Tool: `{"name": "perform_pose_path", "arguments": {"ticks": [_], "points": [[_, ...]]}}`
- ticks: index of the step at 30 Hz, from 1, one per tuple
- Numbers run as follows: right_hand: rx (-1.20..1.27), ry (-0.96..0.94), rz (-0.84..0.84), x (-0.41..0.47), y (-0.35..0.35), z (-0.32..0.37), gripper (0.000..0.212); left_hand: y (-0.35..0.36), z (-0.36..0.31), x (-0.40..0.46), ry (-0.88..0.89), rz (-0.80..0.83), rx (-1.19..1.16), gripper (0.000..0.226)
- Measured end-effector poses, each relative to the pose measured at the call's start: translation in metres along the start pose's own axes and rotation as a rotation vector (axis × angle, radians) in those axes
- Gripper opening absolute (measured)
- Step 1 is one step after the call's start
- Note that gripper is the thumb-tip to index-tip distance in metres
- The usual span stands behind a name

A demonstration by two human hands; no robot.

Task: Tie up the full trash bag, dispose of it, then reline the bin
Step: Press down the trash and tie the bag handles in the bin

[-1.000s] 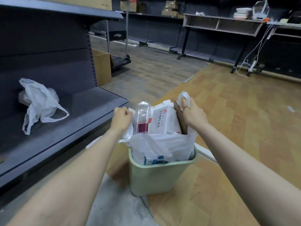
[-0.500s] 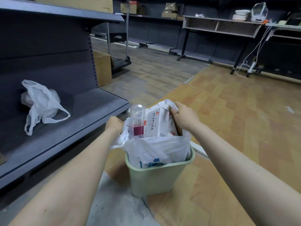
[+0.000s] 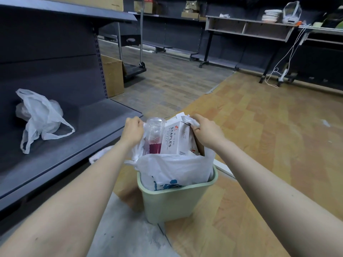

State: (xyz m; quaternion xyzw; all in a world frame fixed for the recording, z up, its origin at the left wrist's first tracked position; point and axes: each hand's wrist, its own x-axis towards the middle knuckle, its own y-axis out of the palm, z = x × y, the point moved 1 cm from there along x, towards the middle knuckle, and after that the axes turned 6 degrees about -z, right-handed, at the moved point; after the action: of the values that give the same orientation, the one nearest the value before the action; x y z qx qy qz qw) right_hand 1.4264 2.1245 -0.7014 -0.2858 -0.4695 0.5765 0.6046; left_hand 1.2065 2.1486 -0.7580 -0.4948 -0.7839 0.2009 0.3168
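I see the bag (image 3: 174, 169) in the bin (image 3: 176, 201), untied. Left hand (image 3: 132, 129) and right hand (image 3: 205, 129) each have a closed grip on a handle above the bin. Knot, disposal, relining remain; spare bag (image 3: 39, 115) left of bin.

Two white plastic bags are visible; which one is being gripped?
The full white plastic bag in the pale green bin; both hands grip its handles. The other white bag lies untouched on the dark shelf.
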Motion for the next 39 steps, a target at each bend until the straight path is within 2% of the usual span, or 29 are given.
{"name": "perform_pose_path", "arguments": {"ticks": [3,5,7,8,11,13,17,21,24,27,30,36,39], "points": [[0.054,0.032,0.04,0.001,0.002,0.004,0.017,-0.003,-0.008,0.003,-0.269,0.059,-0.243,0.039],[0.065,0.061,0.036,0.001,0.004,0.006,0.013,-0.009,-0.018,-0.001,-0.381,0.116,-0.255,0.028],[0.087,0.095,-0.049,0.001,0.002,0.006,0.018,-0.013,-0.021,-0.002,-0.493,0.189,-0.214,0.053],[0.104,0.108,-0.122,0.001,-0.001,0.007,0.016,-0.014,-0.02,0.001,-0.511,0.196,-0.186,0.052],[0.123,0.148,-0.311,-0.002,-0.019,0.01,0.017,-0.017,-0.024,0.009,-0.455,0.046,-0.169,0.008],[0.102,0.14,-0.402,-0.003,-0.031,0.012,0.023,-0.017,-0.027,0.01,-0.329,-0.065,-0.225,0.029],[0.06,0.124,-0.508,-0.003,-0.044,0.015,0.02,-0.024,-0.038,0.0,-0.065,-0.211,-0.286,0.02],[0.109,0.174,-0.575,-0.004,-0.044,0.004,0.021,-0.028,-0.028,-0.002,-0.062,-0.369,-0.357,0.021],[0.16,0.192,-0.664,-0.005,-0.047,-0.006,0.023,-0.031,-0.022,-0.005,-0.033,-0.403,-0.322,0.023],[0.147,0.135,-0.638,-0.001,-0.044,-0.01,0.023,-0.033,-0.021,0.001,0.02,-0.288,-0.195,0.024],[0.086,0.048,-0.455,0.005,-0.033,-0.017,0.01,-0.038,-0.018,0.003,0.057,-0.054,-0.005,0.023],[-0.021,-0.108,-0.252,-0.003,-0.025,-0.017,0.018,-0.056,-0.022,-0.021,0.22,0.263,0.326,0.071],[-0.011,-0.144,-0.197,-0.008,-0.029,-0.013,0.026,-0.06,-0.026,-0.043,0.332,0.335,0.491,0.074]]}}
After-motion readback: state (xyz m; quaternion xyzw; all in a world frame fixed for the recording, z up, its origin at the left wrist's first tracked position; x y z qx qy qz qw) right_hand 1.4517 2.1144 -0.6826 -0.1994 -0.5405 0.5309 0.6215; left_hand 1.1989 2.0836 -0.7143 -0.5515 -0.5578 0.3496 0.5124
